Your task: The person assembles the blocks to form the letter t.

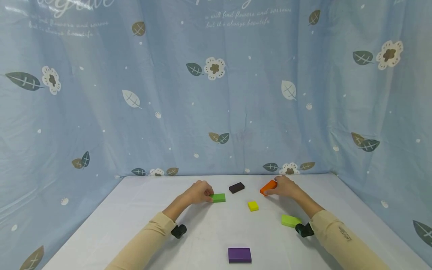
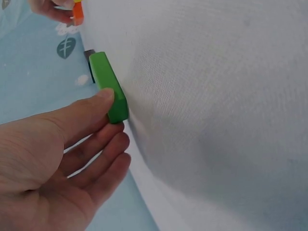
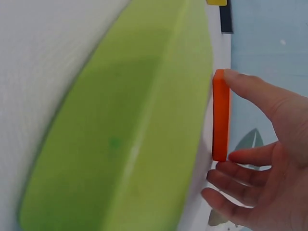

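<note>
At mid-table my left hand [image 1: 199, 192] pinches one end of a green rectangular block [image 1: 219, 198]. The left wrist view shows the thumb on the upper face of that green block [image 2: 107, 79], with fingertips beneath its end. Farther right, my right hand [image 1: 286, 186] holds an orange block [image 1: 268, 186]. Seen from the right wrist, the orange block [image 3: 221, 115] sits between thumb and index finger, one at each end, while the other fingers are loosely bent. A dark brown block [image 1: 237, 188] and a small yellow block [image 1: 253, 206] lie between the hands.
A lime green block [image 1: 290, 221] lies under the right forearm, beside the black wrist camera [image 1: 305, 230]; it fills much of the right wrist view. Close to the near edge lies a purple block [image 1: 239, 255]. Blue patterned curtains [image 1: 216, 105] enclose the white table [image 1: 202, 232].
</note>
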Demonstrator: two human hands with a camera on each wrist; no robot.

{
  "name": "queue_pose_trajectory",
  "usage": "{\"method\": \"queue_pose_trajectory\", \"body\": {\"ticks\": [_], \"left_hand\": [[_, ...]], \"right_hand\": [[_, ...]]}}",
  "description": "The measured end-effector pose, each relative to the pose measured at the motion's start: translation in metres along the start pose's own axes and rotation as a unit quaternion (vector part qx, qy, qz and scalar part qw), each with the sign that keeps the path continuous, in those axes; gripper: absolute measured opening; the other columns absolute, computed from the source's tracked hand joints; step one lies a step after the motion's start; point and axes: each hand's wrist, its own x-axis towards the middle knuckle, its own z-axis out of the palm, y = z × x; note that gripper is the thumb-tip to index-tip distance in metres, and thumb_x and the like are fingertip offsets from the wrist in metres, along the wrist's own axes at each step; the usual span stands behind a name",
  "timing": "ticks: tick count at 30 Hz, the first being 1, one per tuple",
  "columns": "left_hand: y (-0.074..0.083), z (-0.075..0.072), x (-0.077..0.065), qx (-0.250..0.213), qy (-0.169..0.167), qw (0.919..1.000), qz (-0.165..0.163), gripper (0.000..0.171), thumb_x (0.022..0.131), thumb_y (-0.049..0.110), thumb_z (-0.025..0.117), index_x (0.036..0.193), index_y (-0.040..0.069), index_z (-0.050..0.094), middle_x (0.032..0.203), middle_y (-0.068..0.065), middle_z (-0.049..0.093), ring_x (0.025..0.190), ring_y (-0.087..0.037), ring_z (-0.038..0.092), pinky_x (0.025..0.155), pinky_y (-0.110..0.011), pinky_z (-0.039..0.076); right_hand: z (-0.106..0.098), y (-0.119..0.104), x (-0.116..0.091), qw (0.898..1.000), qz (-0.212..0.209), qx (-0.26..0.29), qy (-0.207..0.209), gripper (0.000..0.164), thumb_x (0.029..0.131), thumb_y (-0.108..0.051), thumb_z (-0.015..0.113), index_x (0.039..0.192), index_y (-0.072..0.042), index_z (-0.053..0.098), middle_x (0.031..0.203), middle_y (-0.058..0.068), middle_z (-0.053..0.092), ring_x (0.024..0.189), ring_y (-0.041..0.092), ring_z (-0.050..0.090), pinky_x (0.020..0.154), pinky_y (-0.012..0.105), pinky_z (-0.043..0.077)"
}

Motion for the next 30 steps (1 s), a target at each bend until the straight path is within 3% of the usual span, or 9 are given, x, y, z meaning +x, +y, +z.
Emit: {"method": "queue_pose_trajectory", "body": {"ticks": [11,30], "left_hand": [[0.000,-0.004,0.000,-0.019,0.004,0.9998,-0.002,0.022,0.079,0.007,0.080,0.099,-0.001,0.075,0.094,-0.012,0.075,0.085,-0.016,0.067,0.078,-0.034,0.057],[-0.001,-0.002,-0.001,-0.030,0.004,0.9994,-0.015,0.025,0.078,0.010,0.082,0.100,0.000,0.075,0.093,-0.009,0.075,0.082,-0.013,0.067,0.075,-0.028,0.056]], "right_hand": [[-0.005,0.000,0.005,1.000,0.013,-0.007,-0.011,0.060,0.074,-0.045,0.083,0.100,0.003,0.061,0.087,0.010,0.061,0.077,0.022,0.053,0.066,0.030,0.043],[0.000,0.005,0.013,0.999,0.025,-0.012,-0.016,0.071,0.070,-0.050,0.084,0.107,0.006,0.060,0.090,0.011,0.061,0.078,0.023,0.053,0.066,0.030,0.044]]}}
